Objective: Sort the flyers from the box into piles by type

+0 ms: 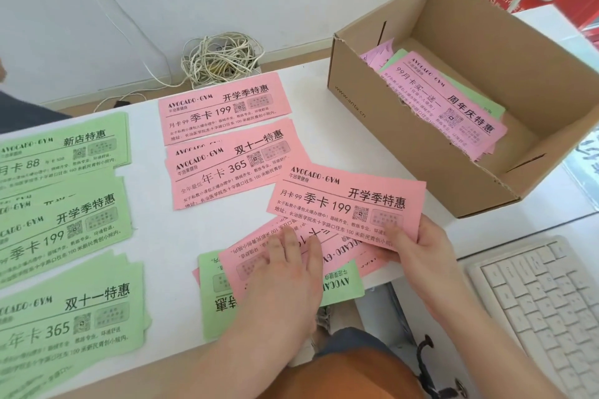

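**A:** Where is the box?

**B:** I see the box (356,91) at the far right of the desk (155,243), open at the top. Pink and green flyers lie mixed inside it. The top sheet (447,100) is pink and headed 周年庆特惠.

**A:** And your right side?

**B:** My right grip (421,246) pinches a pink flyer (346,201) at its lower right corner, thumb on top and fingers beneath. It reads 开学季特惠, 季卡 199. It sits tilted in front of the box, its far corner over the nearer pink pile. I cannot tell whether it is clear of the desk.

**A:** The left?

**B:** My left grip (288,266) is released. It lies flat with straight fingers, pressing on a loose heap (256,253) at the near edge. That heap is pink flyers lying upside down to me on a green one, which hangs over the desk's edge.

**A:** What is sorted?

**B:** There are two pink piles mid-desk. The far pink pile (223,107) carries the same heading as the flyer I hold. The near pink pile (233,168) reads 双十一特惠, 年卡 365. Three green piles (64,227) run down the left side. From far to near they read 新店特惠, 开学季特惠 and 双十一特惠.

**A:** Anything else?

**B:** A white keyboard (534,295) sits lower right, beside the desk. A tangle of cables (220,58) lies on the floor by the wall.
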Available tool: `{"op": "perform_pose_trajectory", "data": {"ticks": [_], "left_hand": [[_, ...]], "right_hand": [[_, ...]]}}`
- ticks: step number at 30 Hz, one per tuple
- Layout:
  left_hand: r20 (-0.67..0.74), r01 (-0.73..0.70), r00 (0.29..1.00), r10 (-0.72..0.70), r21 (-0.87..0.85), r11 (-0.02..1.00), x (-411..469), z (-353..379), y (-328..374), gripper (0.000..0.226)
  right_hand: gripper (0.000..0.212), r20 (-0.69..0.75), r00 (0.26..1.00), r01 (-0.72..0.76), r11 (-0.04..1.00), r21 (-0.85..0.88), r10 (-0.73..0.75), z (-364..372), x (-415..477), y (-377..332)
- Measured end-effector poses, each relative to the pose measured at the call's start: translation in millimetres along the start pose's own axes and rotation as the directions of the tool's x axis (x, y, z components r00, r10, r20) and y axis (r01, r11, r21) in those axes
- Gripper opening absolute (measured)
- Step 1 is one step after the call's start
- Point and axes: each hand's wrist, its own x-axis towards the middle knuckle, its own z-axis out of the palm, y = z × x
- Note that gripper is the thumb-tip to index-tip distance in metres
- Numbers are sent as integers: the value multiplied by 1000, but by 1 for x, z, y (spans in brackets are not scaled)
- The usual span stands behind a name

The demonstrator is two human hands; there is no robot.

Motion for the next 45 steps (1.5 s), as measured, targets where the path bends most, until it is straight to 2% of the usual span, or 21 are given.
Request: {"op": "perform_pose_trajectory", "data": {"ticks": [6,9,11,14,16,17,18,19,21,22,23,25,27,28,29,31,33,36,40,43,45], "left_hand": [[6,-75,997,75,26,997,-5,-6,-5,79],[-34,-50,998,50,-7,999,-8,-11,-7,73],[-202,-56,979,37,-88,995,-6,-1,-16,68],[-412,-159,909,62,-206,966,-8,5,-42,34],[-612,-233,789,59,-208,950,-14,3,-63,13],[-684,-249,729,1,-264,932,-19,-2,-73,16],[-712,-252,693,-115,-389,886,-24,-10,-81,23],[-682,-270,689,-245,-556,786,-30,-20,-90,29],[-538,-388,747,-391,-830,400,-41,-38,-106,33],[-491,-430,770,-408,-871,237,-46,-46,-114,37],[-507,-491,773,-381,-859,147,-50,-53,-121,35],[-553,-539,789,-269,-832,131,-51,-64,-129,17],[-513,-504,854,-92,-858,105,-40,-69,-125,16],[-482,-480,876,11,-869,117,-28,-69,-120,26],[-442,-454,891,104,-870,193,-14,-65,-112,34],[-353,-420,907,230,-803,423,13,-58,-94,40],[-312,-400,917,250,-698,594,35,-47,-83,43],[-318,-398,912,260,-529,750,47,-35,-77,54],[-308,-375,915,262,-406,833,48,-24,-77,57],[-313,-371,915,254,-408,834,45,-18,-76,57],[-405,-339,904,136,-488,804,40,-15,-80,58]], "right_hand": [[24,23,999,37,998,-43,-36,-1,3,-1],[22,79,994,90,989,-117,-81,-2,2,-1],[25,82,990,123,981,-153,-112,-3,1,-2],[32,-1,986,168,976,-138,-169,-9,7,-5],[28,-47,977,202,972,-120,-209,-14,12,-9],[27,-57,974,214,970,-112,-221,-16,15,-11],[26,-57,972,224,970,-99,-230,-17,17,-13],[26,-51,971,231,970,-77,-235,-17,19,-15],[24,-21,972,233,972,-26,-233,-16,22,-22],[22,14,973,229,973,-24,-229,-16,23,-25],[20,65,974,219,975,-47,-216,-14,25,-28],[21,203,966,190,974,-121,-163,-6,26,-32],[39,337,935,185,960,-209,-106,6,25,-34],[49,385,919,193,950,-246,-87,12,25,-35],[54,411,908,206,941,-269,-81,18,25,-37],[42,393,912,250,916,-313,-114,26,29,-40],[25,319,937,253,909,-332,-144,28,37,-41],[30,290,954,150,952,-266,-69,30,40,-42],[48,307,951,92,986,-143,-44,27,36,-44],[20,322,943,165,954,-251,-78,27,37,-41],[14,291,953,167,950,-263,-87,27,37,-40]]}}
